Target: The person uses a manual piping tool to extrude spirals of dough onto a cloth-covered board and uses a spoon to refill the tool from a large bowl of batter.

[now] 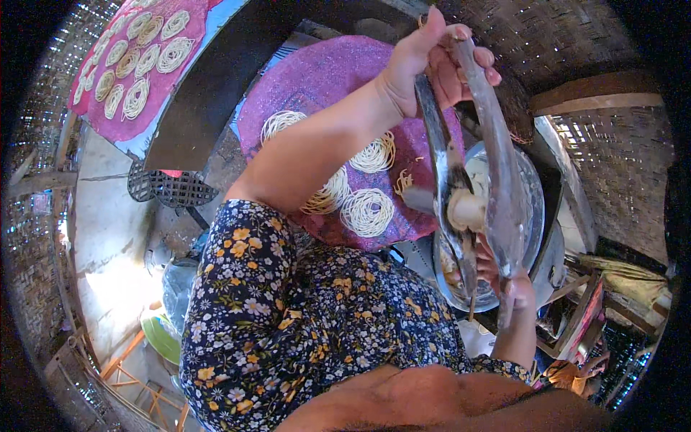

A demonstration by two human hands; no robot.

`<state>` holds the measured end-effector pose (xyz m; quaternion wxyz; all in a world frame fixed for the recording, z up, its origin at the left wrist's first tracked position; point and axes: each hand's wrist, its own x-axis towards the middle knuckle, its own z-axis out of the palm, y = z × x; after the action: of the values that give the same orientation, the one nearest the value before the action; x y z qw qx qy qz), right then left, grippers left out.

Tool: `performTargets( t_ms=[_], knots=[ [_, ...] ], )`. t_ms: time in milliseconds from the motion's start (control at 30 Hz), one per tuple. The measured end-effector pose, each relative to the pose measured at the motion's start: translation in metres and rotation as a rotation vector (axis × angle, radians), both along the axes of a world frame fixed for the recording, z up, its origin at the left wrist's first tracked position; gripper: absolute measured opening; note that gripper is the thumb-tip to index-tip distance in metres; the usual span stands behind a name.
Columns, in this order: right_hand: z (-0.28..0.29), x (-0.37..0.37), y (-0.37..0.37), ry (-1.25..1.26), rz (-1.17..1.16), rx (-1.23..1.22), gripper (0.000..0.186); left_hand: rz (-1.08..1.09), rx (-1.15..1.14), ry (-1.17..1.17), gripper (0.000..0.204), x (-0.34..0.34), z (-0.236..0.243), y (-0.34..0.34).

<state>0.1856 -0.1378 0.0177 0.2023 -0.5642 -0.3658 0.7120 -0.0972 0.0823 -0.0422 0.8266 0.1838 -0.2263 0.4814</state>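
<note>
A long, weathered wooden press with two bars (502, 176), one dark and one greyish, stands at the right of the scene, a short, pale cylindrical piece (468, 211) between its bars. The left hand (448, 68) curls its fingers around the far ends of the bars. The right hand (495, 268) is at the near end, partly hidden behind the greyish bar; how its fingers close cannot be told. A round silver metal basin (534, 205) sits beneath the press. Just left, pale coiled noodle nests (367, 212) lie on a round purple cloth-like surface (338, 61). At the far left, more nests rest on a bright pink sheet (164, 97).
</note>
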Motion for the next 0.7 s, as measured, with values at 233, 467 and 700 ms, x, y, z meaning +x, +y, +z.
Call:
performTargets(
  t_ms=[233,467,700],
  knots=[
    [0.059,-0.04,0.011,-0.16,-0.025,0.196,0.091,0.002,0.305,-0.187,0.044,0.005,0.055,0.0],
    [0.047,-0.039,0.008,-0.056,0.063,0.214,0.079,-0.035,0.423,-0.262,0.05,-0.016,0.069,-0.021],
    [0.064,-0.022,0.002,-0.33,0.059,0.338,0.088,-0.058,0.553,-0.41,0.052,0.004,0.073,-0.015]
  ],
)
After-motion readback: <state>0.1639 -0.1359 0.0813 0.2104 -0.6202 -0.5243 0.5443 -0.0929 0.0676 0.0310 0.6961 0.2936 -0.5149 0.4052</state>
